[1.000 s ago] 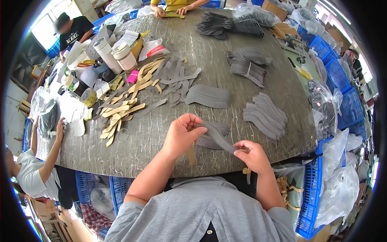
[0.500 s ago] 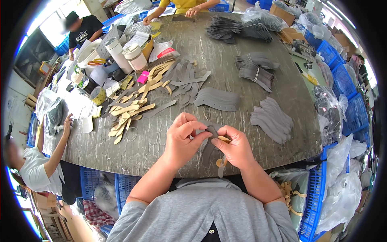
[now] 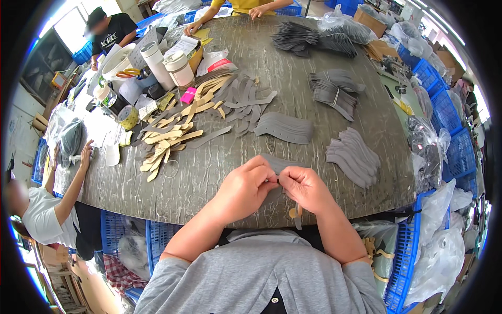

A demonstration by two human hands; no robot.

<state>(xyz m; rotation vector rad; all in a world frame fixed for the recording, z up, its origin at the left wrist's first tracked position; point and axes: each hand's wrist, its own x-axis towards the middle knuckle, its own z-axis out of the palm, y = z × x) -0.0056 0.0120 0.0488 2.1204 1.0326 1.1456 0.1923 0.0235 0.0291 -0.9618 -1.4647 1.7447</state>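
My left hand (image 3: 244,189) and my right hand (image 3: 307,189) meet fingertip to fingertip at the table's near edge. Both are closed in a pinch on a grey strap piece (image 3: 277,163), mostly covered by my fingers; its far end shows above them. Below my right hand hangs a narrow strip with a round tan tab (image 3: 294,213); whether it joins the strap piece, I cannot tell. Just beyond my hands lies a fanned stack of grey curved pieces (image 3: 285,128). Left of it, loose grey strips (image 3: 246,99) overlap a pile of tan-backed strips (image 3: 167,141).
More grey piles (image 3: 353,157) and a banded bundle (image 3: 337,94) lie to the right. Cups (image 3: 179,69), a tape roll (image 3: 127,117) and papers crowd the left. Blue crates (image 3: 408,251) flank the table (image 3: 219,201). Other people work at its far and left sides.
My fingertips have drawn together, and the grey piece between them now sits lower and more covered. The strip with the tan tab has swung right. My left hand has lowered a little.
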